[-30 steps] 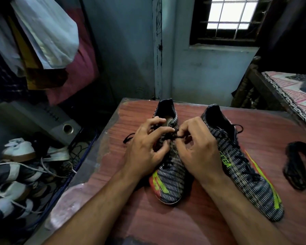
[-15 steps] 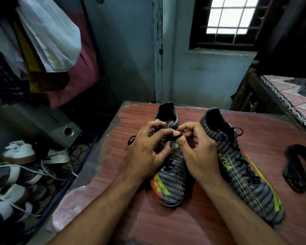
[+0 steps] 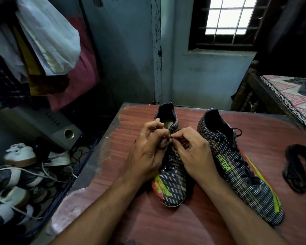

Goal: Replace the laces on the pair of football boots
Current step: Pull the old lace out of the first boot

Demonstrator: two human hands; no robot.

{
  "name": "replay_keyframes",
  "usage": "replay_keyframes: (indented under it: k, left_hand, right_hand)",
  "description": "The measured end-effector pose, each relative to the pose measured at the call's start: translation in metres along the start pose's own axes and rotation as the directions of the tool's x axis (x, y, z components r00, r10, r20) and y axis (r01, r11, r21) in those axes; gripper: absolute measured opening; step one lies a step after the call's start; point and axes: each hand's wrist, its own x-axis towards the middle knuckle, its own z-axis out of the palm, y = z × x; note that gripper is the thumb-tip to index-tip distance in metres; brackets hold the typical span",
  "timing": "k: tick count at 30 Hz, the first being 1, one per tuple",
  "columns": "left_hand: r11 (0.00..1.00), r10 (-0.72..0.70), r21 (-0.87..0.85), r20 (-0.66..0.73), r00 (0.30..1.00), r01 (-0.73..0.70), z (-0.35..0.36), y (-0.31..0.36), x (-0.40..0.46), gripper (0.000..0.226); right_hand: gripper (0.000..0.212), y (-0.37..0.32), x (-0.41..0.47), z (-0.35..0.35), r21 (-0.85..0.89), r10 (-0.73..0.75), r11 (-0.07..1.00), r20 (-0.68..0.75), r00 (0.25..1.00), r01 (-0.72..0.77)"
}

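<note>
Two dark striped football boots with neon green and orange marks stand on the reddish wooden table (image 3: 166, 227). The left boot (image 3: 173, 184) lies under both my hands. My left hand (image 3: 148, 152) and my right hand (image 3: 192, 152) meet above its tongue, and the fingertips of each pinch the black lace (image 3: 170, 137) near the top eyelets. Most of that lace is hidden by my fingers. The right boot (image 3: 237, 167) lies beside my right hand, laced in black, untouched. A bundle of loose black laces (image 3: 300, 167) rests at the table's right side.
Several shoes (image 3: 19, 174) and a grey speaker (image 3: 60, 128) crowd the floor left of the table. Clothes (image 3: 47, 45) hang at the upper left. A bed with a patterned cover (image 3: 293, 98) stands at the right. The wall and a window (image 3: 231, 16) are behind the table.
Both hands have drawn closer together over the left boot's top eyelets, fingertips now pinching the lace at one spot. The boots have not shifted on the table.
</note>
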Motion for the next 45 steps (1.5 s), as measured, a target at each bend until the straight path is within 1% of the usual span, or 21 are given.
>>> replay_keyframes:
  k: [2,5,7,10,12,14,16,18,21,23,24,26,29,32,35,37,38,40,42,44,45]
  left_hand:
    - [0.999,-0.034,0.029,0.009,0.999,0.033,0.001,-0.005,0.002,0.038]
    - [0.994,-0.069,0.092,0.044,0.997,0.065,0.000,-0.006,0.003,0.043]
    - [0.987,-0.083,0.144,0.046,0.996,0.075,0.001,-0.005,0.003,0.041]
    - [0.965,-0.100,0.244,0.020,0.995,0.092,0.001,-0.002,0.003,0.037]
    - [0.960,-0.100,0.264,0.003,0.995,0.096,0.001,-0.002,0.002,0.029]
    - [0.962,-0.094,0.256,0.005,0.996,0.090,0.001,-0.001,0.003,0.022]
    - [0.968,-0.096,0.234,0.002,0.995,0.093,0.003,-0.003,0.003,0.018]
    - [0.979,-0.082,0.184,-0.017,0.996,0.084,0.003,-0.004,0.003,0.019]
    - [0.999,0.026,0.019,0.017,1.000,-0.026,0.003,-0.006,0.001,0.022]
    - [0.995,0.092,-0.033,0.070,0.993,-0.090,0.003,-0.006,-0.001,0.027]
    - [0.995,0.096,-0.039,0.085,0.992,-0.093,0.003,-0.006,-0.001,0.026]
    - [0.999,0.052,-0.007,0.074,0.996,-0.051,0.003,-0.006,0.000,0.021]
    - [0.997,-0.026,0.067,0.023,0.999,0.024,0.004,-0.004,0.003,0.029]
    - [0.990,-0.053,0.131,0.022,0.998,0.050,0.005,-0.005,0.002,0.032]
    - [0.981,-0.050,0.190,0.005,0.999,0.048,0.006,-0.007,0.002,0.030]
    - [0.975,-0.048,0.218,-0.013,0.999,0.050,0.007,-0.008,0.002,0.037]
    - [0.973,-0.048,0.224,-0.016,0.999,0.051,0.007,-0.009,0.001,0.038]
    - [0.979,-0.055,0.197,-0.015,0.998,0.057,0.008,-0.010,0.001,0.028]
    - [0.993,-0.067,0.100,-0.014,0.998,0.068,0.008,-0.010,0.001,0.022]
    - [0.998,-0.047,0.044,0.010,0.999,0.046,0.009,-0.008,0.000,0.023]
    - [0.999,-0.032,0.045,0.035,0.999,0.030,0.009,-0.007,-0.001,0.023]
  right_hand:
    - [0.006,-0.003,0.000,-0.002,0.003,-0.020,1.000,-0.072,0.997,0.020]
    - [0.003,-0.015,-0.003,-0.006,0.001,-0.119,0.993,-0.183,0.976,0.121]
    - [0.002,-0.019,-0.003,-0.008,-0.010,-0.174,0.984,-0.194,0.965,0.176]
    - [0.003,-0.021,-0.003,-0.009,0.002,-0.217,0.975,-0.165,0.962,0.220]
    - [0.006,-0.023,-0.005,-0.008,0.010,-0.239,0.970,-0.149,0.959,0.243]
    - [0.012,-0.023,-0.005,-0.007,0.027,-0.196,0.979,-0.118,0.973,0.201]
    - [0.030,-0.020,-0.003,-0.006,0.064,-0.077,0.995,-0.057,0.995,0.081]
    - [0.040,-0.012,-0.001,-0.005,0.048,-0.022,0.999,0.011,1.000,0.021]
    - [0.029,-0.003,-0.001,-0.003,-0.006,-0.055,0.998,0.065,0.996,0.056]
    - [0.015,-0.001,-0.001,-0.001,0.000,-0.057,0.998,0.046,0.997,0.057]
    - [0.011,-0.001,-0.001,-0.001,0.001,-0.050,0.999,0.025,0.998,0.050]
    - [0.010,-0.001,0.000,-0.001,0.008,-0.054,0.998,-0.038,0.998,0.055]
    - [0.009,-0.004,-0.002,-0.004,0.016,-0.076,0.997,-0.140,0.987,0.079]
    - [0.008,-0.016,-0.004,-0.008,0.028,-0.135,0.989,-0.211,0.968,0.144]
    - [0.006,-0.026,-0.007,-0.009,0.009,-0.221,0.973,-0.235,0.947,0.230]
    - [0.007,-0.024,-0.006,-0.007,0.016,-0.221,0.973,-0.200,0.954,0.229]
    - [0.010,-0.022,-0.005,-0.006,0.030,-0.191,0.980,-0.168,0.967,0.199]
    - [0.024,-0.014,-0.003,-0.005,0.082,-0.087,0.992,-0.083,0.993,0.094]
    - [0.034,-0.005,-0.002,-0.006,0.074,-0.045,0.996,0.018,0.999,0.043]
    - [0.032,0.001,-0.003,-0.004,0.025,-0.062,0.998,0.088,0.994,0.060]
    - [0.028,0.003,-0.003,-0.002,0.009,-0.063,0.998,0.088,0.994,0.062]
